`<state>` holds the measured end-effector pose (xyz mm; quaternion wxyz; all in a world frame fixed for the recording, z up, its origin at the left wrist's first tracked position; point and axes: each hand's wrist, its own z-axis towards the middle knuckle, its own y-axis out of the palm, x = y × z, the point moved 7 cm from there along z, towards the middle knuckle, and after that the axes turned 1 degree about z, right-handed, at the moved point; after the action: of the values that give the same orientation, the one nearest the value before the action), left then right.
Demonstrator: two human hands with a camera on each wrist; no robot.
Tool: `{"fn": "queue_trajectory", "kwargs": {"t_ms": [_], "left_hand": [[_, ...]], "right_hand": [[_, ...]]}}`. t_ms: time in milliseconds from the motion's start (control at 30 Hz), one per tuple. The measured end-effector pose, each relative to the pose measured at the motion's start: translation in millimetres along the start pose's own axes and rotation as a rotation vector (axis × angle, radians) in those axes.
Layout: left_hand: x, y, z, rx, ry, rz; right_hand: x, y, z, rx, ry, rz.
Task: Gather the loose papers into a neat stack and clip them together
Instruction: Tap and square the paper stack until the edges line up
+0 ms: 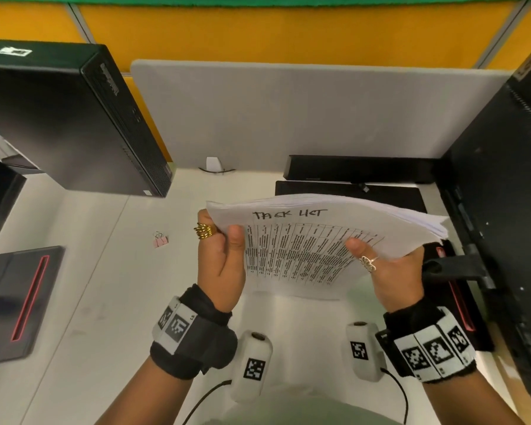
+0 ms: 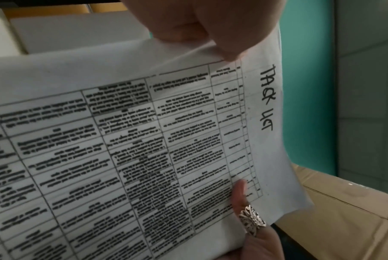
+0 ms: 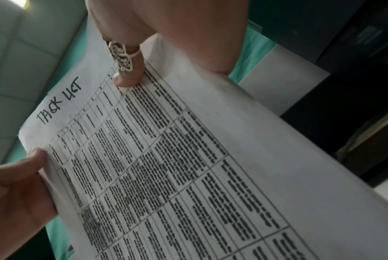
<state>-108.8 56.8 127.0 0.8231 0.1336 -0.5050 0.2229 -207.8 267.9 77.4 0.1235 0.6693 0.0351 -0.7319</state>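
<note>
A stack of white papers (image 1: 301, 240) with a printed table and a handwritten title on top is held up above the desk, tilted toward me. My left hand (image 1: 224, 250) grips its left edge, thumb on the top sheet. My right hand (image 1: 377, 265), with a silver ring on the thumb, grips the right edge. The sheet edges at the far right are fanned and uneven. The same top sheet fills the left wrist view (image 2: 144, 140) and the right wrist view (image 3: 188, 158). A pink binder clip (image 1: 160, 240) lies on the desk left of my left hand.
A black computer case (image 1: 74, 118) stands at the back left and a black monitor (image 1: 509, 194) at the right. A monitor base (image 1: 350, 191) sits behind the papers, another stand base (image 1: 19, 299) at the left. A grey divider panel (image 1: 288, 111) closes the back.
</note>
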Motion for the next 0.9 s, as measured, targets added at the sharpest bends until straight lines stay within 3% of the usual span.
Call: {"fn": "queue_trajectory", "kwargs": {"t_ms": [100, 200, 367, 633, 767, 900], "left_hand": [[13.2, -0.9, -2.0, 0.058, 0.082, 0.027], [8.3, -0.8, -6.0, 0.134, 0.080, 0.074], [-31.2, 0.2, -7.8, 0.110, -0.107, 0.111], [-18.8, -10.7, 16.0, 0.056, -0.087, 0.166], [-35.3, -27.1, 12.9, -0.063, -0.337, 0.041], [-84.6, -62.1, -12.3, 0.041, -0.524, 0.230]], "right_hand": [[-16.6, 2.9, -2.0, -0.011, -0.073, 0.019], [-18.8, 10.7, -0.9, -0.048, -0.081, -0.017], [11.1, 5.5, 2.2, 0.027, 0.075, -0.074], [-6.0, 17.4, 16.4, -0.031, 0.083, -0.093], [15.8, 37.9, 19.0, -0.150, 0.322, -0.012], [75.5, 60.0, 2.6, -0.193, 0.581, -0.065]]}}
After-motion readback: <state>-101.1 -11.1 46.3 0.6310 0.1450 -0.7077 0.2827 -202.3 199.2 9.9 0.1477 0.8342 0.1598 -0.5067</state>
